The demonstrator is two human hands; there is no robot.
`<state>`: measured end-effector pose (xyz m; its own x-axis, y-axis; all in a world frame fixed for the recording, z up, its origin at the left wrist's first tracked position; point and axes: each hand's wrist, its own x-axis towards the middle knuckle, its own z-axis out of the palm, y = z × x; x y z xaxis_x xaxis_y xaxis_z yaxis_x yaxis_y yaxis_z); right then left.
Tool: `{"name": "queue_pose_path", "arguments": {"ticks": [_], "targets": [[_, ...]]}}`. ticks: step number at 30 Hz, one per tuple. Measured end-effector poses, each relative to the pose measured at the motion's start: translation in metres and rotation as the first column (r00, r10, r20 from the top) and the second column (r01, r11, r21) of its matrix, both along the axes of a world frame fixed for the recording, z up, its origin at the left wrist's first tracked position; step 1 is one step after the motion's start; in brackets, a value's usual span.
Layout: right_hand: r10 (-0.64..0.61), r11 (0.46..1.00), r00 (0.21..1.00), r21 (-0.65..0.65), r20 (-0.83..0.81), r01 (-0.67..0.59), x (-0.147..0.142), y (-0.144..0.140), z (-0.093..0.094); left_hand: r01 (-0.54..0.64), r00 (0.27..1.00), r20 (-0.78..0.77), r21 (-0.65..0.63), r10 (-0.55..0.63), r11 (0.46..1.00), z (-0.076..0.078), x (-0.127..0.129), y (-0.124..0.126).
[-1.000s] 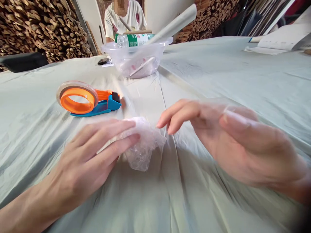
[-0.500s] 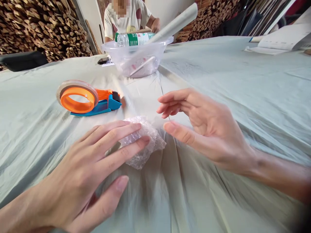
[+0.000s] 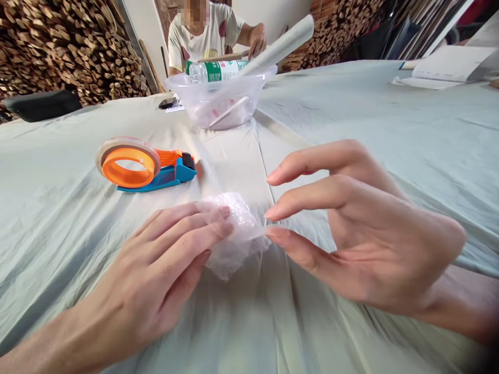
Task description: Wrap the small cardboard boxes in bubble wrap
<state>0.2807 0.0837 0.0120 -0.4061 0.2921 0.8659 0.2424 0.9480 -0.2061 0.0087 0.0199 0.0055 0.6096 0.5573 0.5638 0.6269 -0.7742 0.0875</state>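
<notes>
My gathered left fingers (image 3: 195,241) hold the bubble wrap (image 3: 242,221), seemingly for folding; my right fingers (image 3: 312,201), parted by its edge (touch unclear), probably need to pinch next.

Left hand (image 3: 156,280) and right hand (image 3: 390,244) both bare, with long, slender fingers (image 3: 307,200) tapering to rounded tips; nails (image 3: 205,256) on the left hand appear short, fine detail softened by blur. Left forearm (image 3: 42,340) bare as far as the lower-left edge of the view, outline smooth. Right forearm (image 3: 463,298) likewise bare, its far end darkened by shadow near the right edge; faint creases noted across the right palm (image 3: 358,259).
</notes>
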Motion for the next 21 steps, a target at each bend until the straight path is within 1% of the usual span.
{"name": "queue_pose_path", "arguments": {"ticks": [4,7,9,11,13,17,19,21], "targets": [[-0.068,0.998,0.998,0.004,0.012,0.067,-0.0023,-0.0006,0.0021,0.009,1.000,-0.022,-0.004,-0.009,1.000,0.0026,-0.0014,-0.0007],[-0.060,0.997,0.998,0.039,-0.034,0.062,-0.0029,-0.0002,0.0025,-0.041,0.998,-0.051,0.037,0.043,0.998,0.0017,-0.0020,-0.0002],[-0.049,0.999,0.998,-0.001,-0.045,0.049,-0.0034,-0.0008,0.0028,-0.062,0.997,-0.032,0.053,0.064,0.997,-0.0001,-0.0027,-0.0001],[-0.030,0.999,0.999,-0.028,-0.029,0.029,-0.0042,-0.0018,0.0035,-0.063,0.998,-0.004,0.040,0.063,0.997,-0.0018,-0.0034,-0.0003],[-0.004,1.000,0.999,-0.008,0.035,0.004,-0.0049,-0.0025,0.0045,-0.038,0.999,0.007,0.038,0.038,0.999,-0.0024,-0.0031,-0.0002],[0.039,0.994,0.980,0.094,0.196,-0.058,-0.0033,-0.0012,0.0050,-0.040,0.999,0.013,0.039,0.040,0.998,0.0011,0.0005,0.0027],[0.032,0.986,0.965,0.151,0.260,-0.074,-0.0013,0.0006,0.0047,-0.051,0.998,0.029,0.022,0.050,0.998,0.0032,0.0027,0.0049],[0.053,0.968,0.943,0.214,0.329,-0.129,0.0009,0.0028,0.0052,-0.057,0.998,0.040,0.031,0.056,0.998,0.0039,0.0042,0.0064]]}}
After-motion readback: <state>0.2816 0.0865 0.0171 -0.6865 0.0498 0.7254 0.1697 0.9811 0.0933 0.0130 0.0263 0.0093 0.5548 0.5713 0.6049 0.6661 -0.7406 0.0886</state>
